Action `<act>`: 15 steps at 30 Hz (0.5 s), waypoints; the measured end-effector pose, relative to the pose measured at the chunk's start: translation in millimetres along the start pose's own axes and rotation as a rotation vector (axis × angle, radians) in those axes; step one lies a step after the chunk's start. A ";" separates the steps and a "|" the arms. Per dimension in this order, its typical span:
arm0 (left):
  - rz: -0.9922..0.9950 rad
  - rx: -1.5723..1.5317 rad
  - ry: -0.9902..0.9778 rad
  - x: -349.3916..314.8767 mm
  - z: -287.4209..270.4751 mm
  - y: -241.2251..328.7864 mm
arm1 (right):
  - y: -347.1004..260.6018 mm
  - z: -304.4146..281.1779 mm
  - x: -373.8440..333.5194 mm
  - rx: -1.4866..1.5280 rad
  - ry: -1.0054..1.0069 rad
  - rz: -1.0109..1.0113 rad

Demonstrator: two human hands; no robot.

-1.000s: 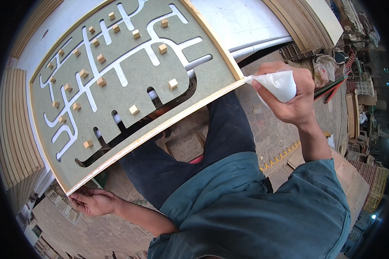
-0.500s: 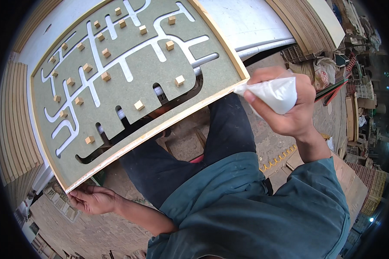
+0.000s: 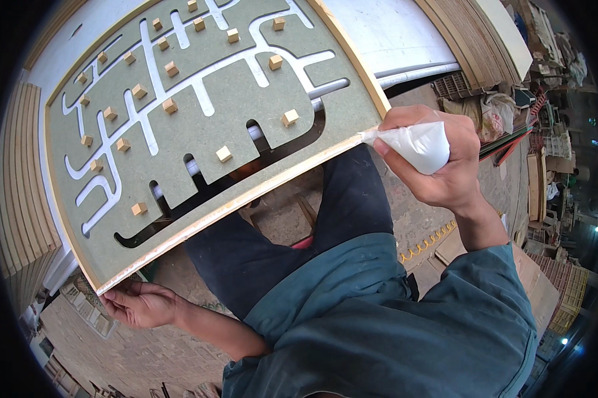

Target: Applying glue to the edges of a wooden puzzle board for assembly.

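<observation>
A grey-green board (image 3: pixel 229 123) with cut-out branching channels and several small wooden cubes (image 3: pixel 224 154) lies tilted before me, framed by pale wood strips. White paste shows along the near strip (image 3: pixel 246 205). My right hand (image 3: pixel 461 162) squeezes a white cone-shaped plastic bag (image 3: pixel 422 147), its narrow tip touching the strip at the right near corner. At the left near corner, my left hand (image 3: pixel 143 306) has its fingers curled under and pinching the frame's edge. Some of those fingertips are hidden by the frame.
Under the board is a white work surface (image 3: pixel 398 40). Stacked wooden frames stand at the left (image 3: pixel 23 186) and at the far right (image 3: pixel 468 40). A coiled yellow hose (image 3: pixel 428 242) runs along the brick floor by my right side. Crates (image 3: pixel 568 292) and clutter line the right.
The board's far part has swung slightly upward and to the right in view. Both hands stay nearly where they were, the right one shifting a little left with the bag.
</observation>
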State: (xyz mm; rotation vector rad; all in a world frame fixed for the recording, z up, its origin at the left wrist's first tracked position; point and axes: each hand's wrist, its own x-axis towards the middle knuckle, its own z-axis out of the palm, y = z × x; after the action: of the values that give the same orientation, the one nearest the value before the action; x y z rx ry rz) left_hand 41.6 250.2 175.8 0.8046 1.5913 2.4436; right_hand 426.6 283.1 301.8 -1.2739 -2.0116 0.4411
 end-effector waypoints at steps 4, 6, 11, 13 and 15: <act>-0.001 0.006 0.012 -1.7 2.0 1.2 | 1.7 -3.5 -1.1 -0.016 0.013 -0.006; -0.001 0.009 0.013 -2.4 3.7 3.1 | 2.9 -6.1 -1.8 -0.045 0.014 -0.005; -0.002 0.035 -0.018 -2.5 3.2 4.0 | 6.2 -11.6 -4.9 -0.046 0.021 0.017; -0.018 0.047 -0.006 -3.9 5.4 5.5 | 7.2 -13.6 -6.1 -0.049 0.016 0.038; -0.017 0.048 -0.007 -3.8 5.4 5.1 | 9.5 -14.7 -6.7 -0.046 0.027 0.017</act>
State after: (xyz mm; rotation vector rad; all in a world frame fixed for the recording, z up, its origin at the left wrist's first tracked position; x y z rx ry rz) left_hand 48.4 251.0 180.6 0.8036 1.6537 2.3966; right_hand 445.1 280.3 303.6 -1.3191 -1.9996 0.3863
